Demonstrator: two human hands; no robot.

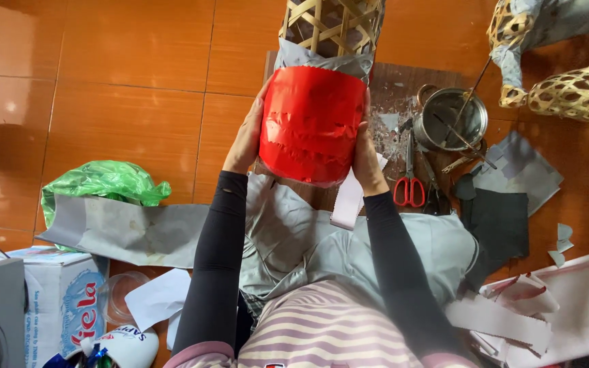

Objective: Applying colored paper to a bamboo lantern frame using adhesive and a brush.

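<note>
Both arms reach straight out from the body in dark sleeves, the left hand [245, 140] and the right hand [366, 157] pressed flat against opposite sides of a bamboo lattice frame [328, 24] that lies along the floor, pointing away from the person. Each grip is wide open, palm and fingers spread over the band of red fringed paper [311, 123] wrapped round the near end of the frame; neither hand closes around anything, they simply clasp the cylinder between them. Just above the red band a strip of grey paper [322, 65] circles the frame.

To the right (close by the right wrist) lie red-handled scissors [409, 180] and a steel pot [452, 117] with sticks in it, on a dark board. Grey paper sheets [512, 177] lie beyond. At the left a long grey paper strip [124, 232] covers part of a green plastic bag [103, 182], and a white carton with blue and red print [63, 307] stands in the near left corner.
</note>
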